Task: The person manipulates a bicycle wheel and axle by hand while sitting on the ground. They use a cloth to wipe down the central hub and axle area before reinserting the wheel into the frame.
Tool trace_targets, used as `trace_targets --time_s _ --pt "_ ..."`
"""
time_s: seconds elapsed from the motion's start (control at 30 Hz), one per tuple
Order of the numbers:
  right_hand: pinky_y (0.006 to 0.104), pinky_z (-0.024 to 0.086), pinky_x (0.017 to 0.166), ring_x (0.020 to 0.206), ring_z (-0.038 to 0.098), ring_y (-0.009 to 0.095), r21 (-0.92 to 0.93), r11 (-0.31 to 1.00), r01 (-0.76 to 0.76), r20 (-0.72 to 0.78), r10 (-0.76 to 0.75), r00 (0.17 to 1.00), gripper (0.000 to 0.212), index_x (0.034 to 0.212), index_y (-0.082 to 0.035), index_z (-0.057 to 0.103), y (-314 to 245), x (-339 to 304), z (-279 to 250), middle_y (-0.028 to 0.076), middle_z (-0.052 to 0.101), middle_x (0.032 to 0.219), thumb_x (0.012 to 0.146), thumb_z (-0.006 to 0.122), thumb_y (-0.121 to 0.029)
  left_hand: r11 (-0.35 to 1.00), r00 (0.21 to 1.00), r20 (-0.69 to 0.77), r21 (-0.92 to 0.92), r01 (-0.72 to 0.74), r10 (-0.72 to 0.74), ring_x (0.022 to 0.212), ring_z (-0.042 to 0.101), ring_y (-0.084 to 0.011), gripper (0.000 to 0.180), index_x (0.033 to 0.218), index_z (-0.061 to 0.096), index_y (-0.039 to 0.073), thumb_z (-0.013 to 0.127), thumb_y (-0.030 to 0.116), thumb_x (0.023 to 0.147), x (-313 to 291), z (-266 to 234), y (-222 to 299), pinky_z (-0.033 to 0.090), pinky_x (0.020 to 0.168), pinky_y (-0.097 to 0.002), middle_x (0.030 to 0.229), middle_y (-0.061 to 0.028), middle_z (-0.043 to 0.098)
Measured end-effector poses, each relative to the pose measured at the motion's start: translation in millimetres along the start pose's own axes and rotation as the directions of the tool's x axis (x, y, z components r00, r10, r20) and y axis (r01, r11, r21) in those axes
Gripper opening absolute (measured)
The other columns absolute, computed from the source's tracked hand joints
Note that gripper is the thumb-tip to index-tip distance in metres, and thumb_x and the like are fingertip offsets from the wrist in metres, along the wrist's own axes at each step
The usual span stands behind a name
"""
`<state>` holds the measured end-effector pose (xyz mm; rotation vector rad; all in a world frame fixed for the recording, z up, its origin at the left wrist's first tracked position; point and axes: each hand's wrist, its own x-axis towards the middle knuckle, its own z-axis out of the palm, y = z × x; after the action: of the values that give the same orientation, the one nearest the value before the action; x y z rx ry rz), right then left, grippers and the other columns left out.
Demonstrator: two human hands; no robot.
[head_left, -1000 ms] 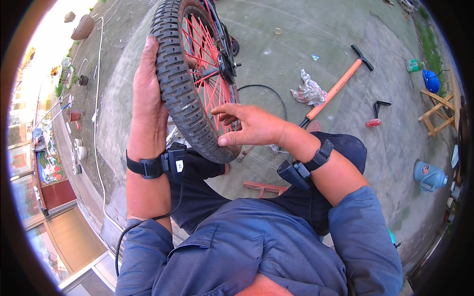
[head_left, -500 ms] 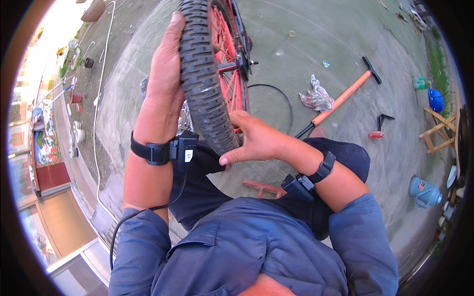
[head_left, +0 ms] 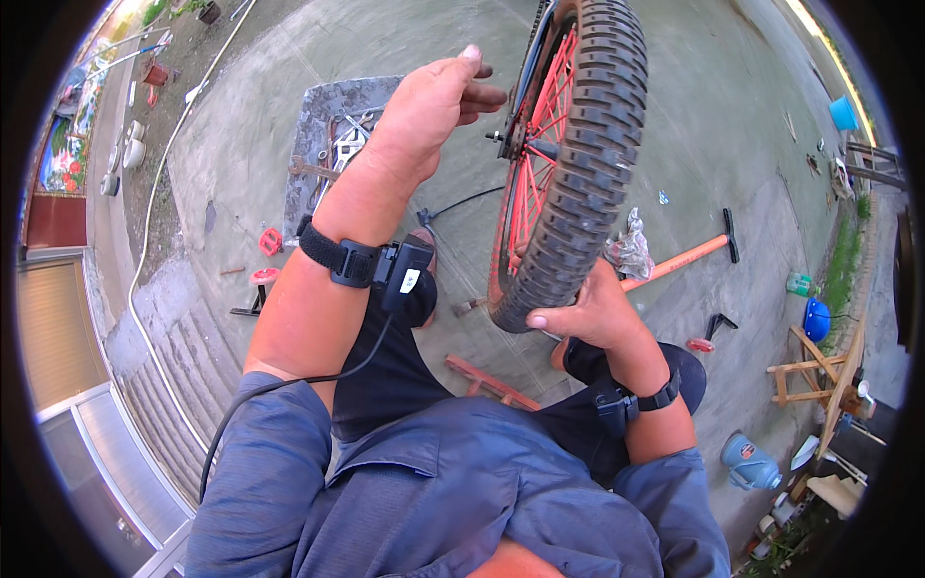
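A bicycle wheel with a knobby black tyre point(head_left: 605, 125) and red spokes point(head_left: 541, 178) stands tilted before me, its top cut off by the picture's edge. My right hand point(head_left: 599, 308) grips the tyre's lower end, thumb on the near side and fingers partly hidden behind it. Left of the wheel, my left hand point(head_left: 429, 108) is in the air with its fingers apart, holding nothing. Its fingertips are close to the axle bolt point(head_left: 494, 137) but look separate from it. A black strap with a small device circles each forearm.
Beyond my left forearm lies a grey tray point(head_left: 301, 130) of wrenches. Two red pedals point(head_left: 271, 241) are near it. To the right are an orange hand pump point(head_left: 686, 255), a crumpled rag point(head_left: 633, 252), another pedal point(head_left: 700, 344) and a blue jug point(head_left: 750, 462). A reddish wooden piece point(head_left: 493, 383) lies between my legs.
The wheel has swung from left to right and now leans the other way. My left hand has let go of the tyre; my right hand has closed on its lower end. The view has shifted.
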<state>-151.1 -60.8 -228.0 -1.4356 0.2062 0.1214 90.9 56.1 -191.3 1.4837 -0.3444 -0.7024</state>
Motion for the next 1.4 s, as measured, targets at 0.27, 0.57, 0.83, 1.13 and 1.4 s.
trace_targets --time_s 0.27,0.57,0.83,1.13,1.4 --pt "0.0413 0.051 0.095 0.114 0.061 0.028 0.132 0.991 -0.007 -0.059 0.015 0.998 0.086 0.129 0.005 0.050 -14 1 2 0.016 0.059 0.125 0.067 0.088 -0.040 0.959 0.966 -0.121 0.143 0.243 -0.227 0.094 0.065 -0.0186 0.040 0.125 0.058 -0.003 0.057 0.025 0.097 28 -23 -85 0.050 0.075 -0.0321 0.103 -0.0108 0.068" --pt "0.0394 0.052 0.092 0.110 0.063 0.026 0.205 0.978 0.044 -0.145 -0.014 0.989 0.104 0.137 0.008 0.042 -32 4 2 0.020 0.059 0.128 0.072 0.075 -0.066 0.935 0.944 -0.002 0.134 0.329 -0.331 0.075 0.060 -0.0151 0.030 0.117 0.064 -0.002 0.057 0.020 0.097 37 4 -108 0.049 0.061 -0.0300 0.093 -0.0075 0.065" --pt "0.0412 0.055 0.092 0.110 0.064 0.028 0.153 0.957 0.246 -0.346 -0.181 0.921 0.074 0.138 0.002 0.044 -3 1 -30 0.019 0.059 0.126 0.093 0.055 -0.057 0.929 0.931 -0.005 0.063 0.365 -0.365 0.072 0.059 -0.0136 0.026 0.112 0.065 -0.001 0.057 0.019 0.098 38 6 -110 0.049 0.059 -0.0291 0.087 -0.0060 0.064" --pt "0.0342 0.045 0.098 0.114 0.057 0.018 0.123 0.991 0.048 -0.559 0.029 0.829 0.037 0.135 0.000 0.049 84 51 -126 0.009 0.058 0.129 0.099 0.043 -0.006 0.930 0.932 0.022 0.077 0.359 -0.362 0.076 0.061 -0.0135 0.026 0.111 0.064 -0.001 0.059 0.021 0.098 43 6 -115 0.049 0.062 -0.0277 0.089 -0.0056 0.064" --pt "0.0233 0.053 0.066 0.079 0.065 0.010 0.461 0.884 0.077 -0.543 0.212 0.812 0.029 0.125 -0.003 0.058 75 89 -97 0.003 0.064 0.097 0.100 0.055 -0.015 0.929 0.930 0.027 0.055 0.365 -0.367 0.075 0.061 -0.0117 0.024 0.109 0.064 0.001 0.059 0.022 0.098 40 -2 -114 0.049 0.063 -0.0266 0.088 -0.0032 0.064"
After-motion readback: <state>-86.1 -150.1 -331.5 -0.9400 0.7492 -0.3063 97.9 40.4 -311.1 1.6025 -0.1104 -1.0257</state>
